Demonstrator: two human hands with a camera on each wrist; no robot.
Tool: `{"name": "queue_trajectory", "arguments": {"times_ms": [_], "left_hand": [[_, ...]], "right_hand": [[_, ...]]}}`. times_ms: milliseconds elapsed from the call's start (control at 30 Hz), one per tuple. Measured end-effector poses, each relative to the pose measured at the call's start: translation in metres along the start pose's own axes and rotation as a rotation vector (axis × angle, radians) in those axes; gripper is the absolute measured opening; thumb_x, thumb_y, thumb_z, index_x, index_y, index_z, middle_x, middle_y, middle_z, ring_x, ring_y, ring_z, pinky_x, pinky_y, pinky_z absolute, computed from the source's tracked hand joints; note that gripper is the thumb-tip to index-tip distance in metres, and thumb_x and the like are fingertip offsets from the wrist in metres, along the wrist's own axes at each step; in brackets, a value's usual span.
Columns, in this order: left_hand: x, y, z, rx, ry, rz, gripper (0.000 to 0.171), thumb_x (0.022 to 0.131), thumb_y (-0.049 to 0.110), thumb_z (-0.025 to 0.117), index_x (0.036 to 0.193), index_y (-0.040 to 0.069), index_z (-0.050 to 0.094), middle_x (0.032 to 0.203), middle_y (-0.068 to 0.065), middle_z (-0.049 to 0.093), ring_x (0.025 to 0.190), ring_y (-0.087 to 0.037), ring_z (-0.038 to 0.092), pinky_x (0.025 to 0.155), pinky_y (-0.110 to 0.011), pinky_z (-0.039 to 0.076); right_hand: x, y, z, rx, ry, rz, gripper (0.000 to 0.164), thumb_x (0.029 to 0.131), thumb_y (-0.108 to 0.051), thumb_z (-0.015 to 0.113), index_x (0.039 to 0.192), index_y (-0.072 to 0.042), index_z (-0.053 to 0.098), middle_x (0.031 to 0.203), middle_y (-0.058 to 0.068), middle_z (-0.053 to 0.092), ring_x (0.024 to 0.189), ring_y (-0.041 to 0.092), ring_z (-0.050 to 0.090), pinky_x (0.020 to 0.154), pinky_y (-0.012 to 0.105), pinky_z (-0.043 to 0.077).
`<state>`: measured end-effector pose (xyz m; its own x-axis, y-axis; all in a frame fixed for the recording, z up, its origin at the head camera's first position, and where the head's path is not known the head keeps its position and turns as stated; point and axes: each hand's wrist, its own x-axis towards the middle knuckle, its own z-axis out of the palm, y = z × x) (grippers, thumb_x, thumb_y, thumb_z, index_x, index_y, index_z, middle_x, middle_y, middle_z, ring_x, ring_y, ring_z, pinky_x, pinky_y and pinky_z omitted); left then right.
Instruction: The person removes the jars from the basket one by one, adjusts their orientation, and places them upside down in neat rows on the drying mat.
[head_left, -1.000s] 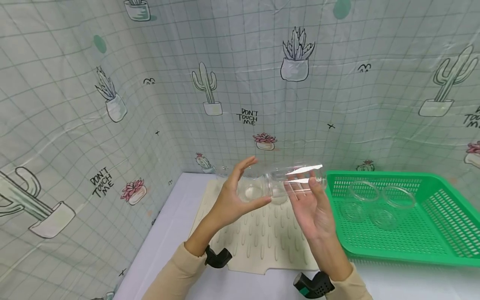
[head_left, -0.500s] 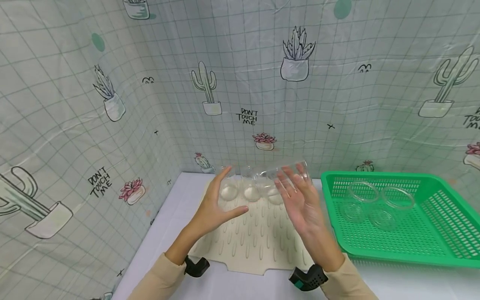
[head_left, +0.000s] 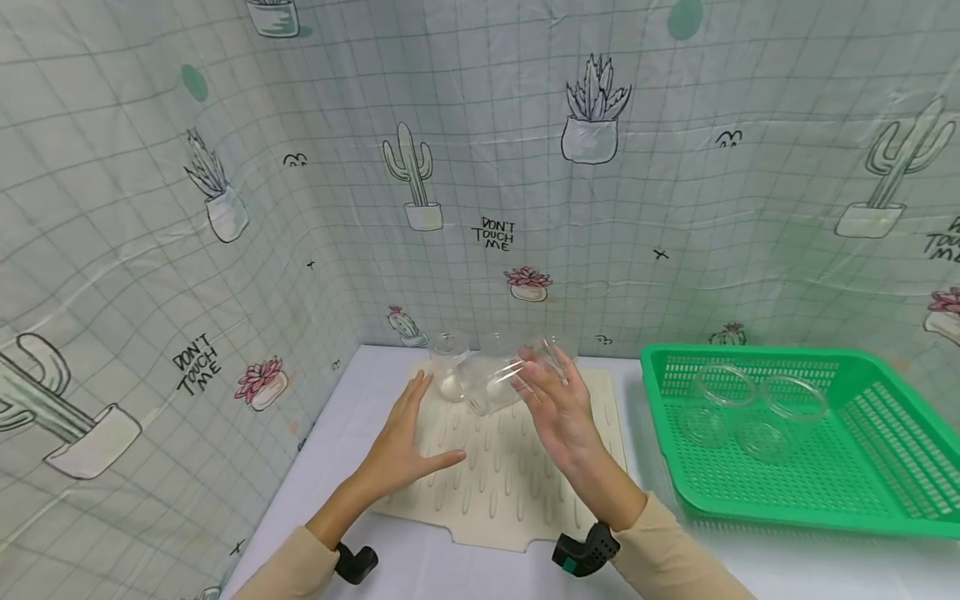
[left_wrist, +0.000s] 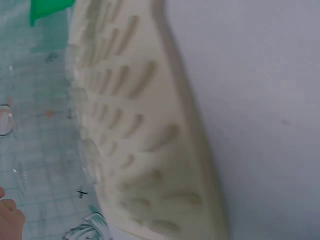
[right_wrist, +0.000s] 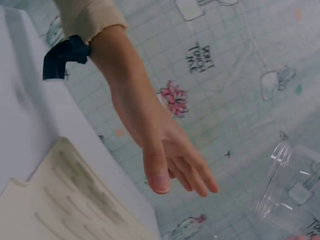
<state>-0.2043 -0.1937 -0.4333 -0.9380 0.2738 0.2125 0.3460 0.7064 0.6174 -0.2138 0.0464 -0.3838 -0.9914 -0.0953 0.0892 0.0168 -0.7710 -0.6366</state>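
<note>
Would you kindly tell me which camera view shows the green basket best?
The head view: nearly the whole green basket is visible, two clear cups inside, only its right end cropped. The left wrist view catches just a green corner; the right wrist view shows none of it.

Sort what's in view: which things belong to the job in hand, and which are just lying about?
Belongs to the job:
tilted cup, held in the right hand
left hand, holding nothing
standing cups on the beige mat
probably the green basket and its two cups

Just around:
cactus-print curtain
white tabletop
black wrist devices
</note>
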Motion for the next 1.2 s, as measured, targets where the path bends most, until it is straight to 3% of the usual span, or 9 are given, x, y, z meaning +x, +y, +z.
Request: {"name": "queue_trajectory", "arguments": {"times_ms": [133, 300, 500, 633, 900, 1067, 1200], "left_hand": [[-0.009, -0.014, 0.003, 0.036, -0.026, -0.041, 0.112, 0.065, 0.061, 0.072, 0.148, 0.030, 0.003, 0.153, 0.006, 0.000, 0.139, -0.021, 0.004, 0.102, -0.059, 0.023], [-0.017, -0.028, 0.010, 0.101, -0.096, -0.066, 0.114, 0.065, 0.061, 0.072, 0.149, 0.022, 0.005, 0.154, -0.003, 0.001, 0.139, -0.024, 0.004, 0.102, -0.058, 0.024], [-0.025, -0.037, 0.013, 0.179, -0.166, -0.081, 0.118, 0.066, 0.062, 0.070, 0.148, 0.009, 0.006, 0.153, -0.012, 0.002, 0.139, -0.029, 0.002, 0.106, -0.054, 0.020], [-0.031, -0.044, 0.015, 0.201, -0.183, -0.085, 0.118, 0.066, 0.065, 0.068, 0.147, 0.003, 0.009, 0.152, -0.016, 0.004, 0.138, -0.033, 0.003, 0.106, -0.054, 0.020], [-0.037, -0.058, 0.020, 0.198, -0.245, -0.128, 0.119, 0.066, 0.069, 0.065, 0.147, 0.003, 0.008, 0.152, -0.017, 0.003, 0.138, -0.032, -0.001, 0.107, -0.052, 0.016], [-0.040, -0.063, 0.021, 0.186, -0.288, -0.154, 0.122, 0.064, 0.072, 0.063, 0.147, 0.004, 0.006, 0.152, -0.016, 0.000, 0.138, -0.032, -0.002, 0.107, -0.053, 0.017], [-0.042, -0.063, 0.021, 0.197, -0.300, -0.139, 0.122, 0.064, 0.073, 0.062, 0.147, 0.003, 0.006, 0.152, -0.017, 0.000, 0.138, -0.032, -0.002, 0.107, -0.052, 0.017]], "right_hand": [[0.004, 0.011, 0.001, -0.030, 0.024, 0.026, 0.070, 0.085, -0.001, 0.058, 0.143, -0.012, 0.020, 0.130, 0.021, 0.039, 0.121, 0.033, 0.044, 0.103, 0.041, 0.033], [0.008, 0.021, -0.002, -0.107, 0.037, 0.049, 0.065, 0.086, 0.002, 0.057, 0.140, -0.012, 0.025, 0.134, 0.023, 0.038, 0.113, 0.027, 0.052, 0.101, 0.040, 0.036], [0.014, 0.036, -0.009, -0.228, 0.025, 0.072, 0.066, 0.083, 0.001, 0.063, 0.139, -0.012, 0.029, 0.137, 0.020, 0.038, 0.122, 0.031, 0.044, 0.100, 0.035, 0.038], [0.020, 0.051, -0.014, -0.374, 0.008, 0.065, 0.075, 0.078, -0.010, 0.072, 0.139, -0.011, 0.029, 0.135, 0.016, 0.042, 0.123, 0.032, 0.043, 0.101, 0.038, 0.035], [0.029, 0.072, -0.016, -0.531, -0.021, 0.070, 0.079, 0.071, -0.008, 0.078, 0.137, -0.010, 0.035, 0.132, 0.020, 0.044, 0.122, 0.035, 0.041, 0.098, 0.042, 0.038], [0.032, 0.083, -0.016, -0.627, -0.022, 0.099, 0.077, 0.069, -0.006, 0.080, 0.134, -0.013, 0.039, 0.131, 0.014, 0.047, 0.123, 0.034, 0.039, 0.102, 0.044, 0.033], [0.033, 0.086, -0.011, -0.671, -0.070, 0.094, 0.074, 0.069, -0.001, 0.078, 0.133, -0.009, 0.040, 0.129, 0.015, 0.048, 0.120, 0.038, 0.041, 0.104, 0.046, 0.030]]}}
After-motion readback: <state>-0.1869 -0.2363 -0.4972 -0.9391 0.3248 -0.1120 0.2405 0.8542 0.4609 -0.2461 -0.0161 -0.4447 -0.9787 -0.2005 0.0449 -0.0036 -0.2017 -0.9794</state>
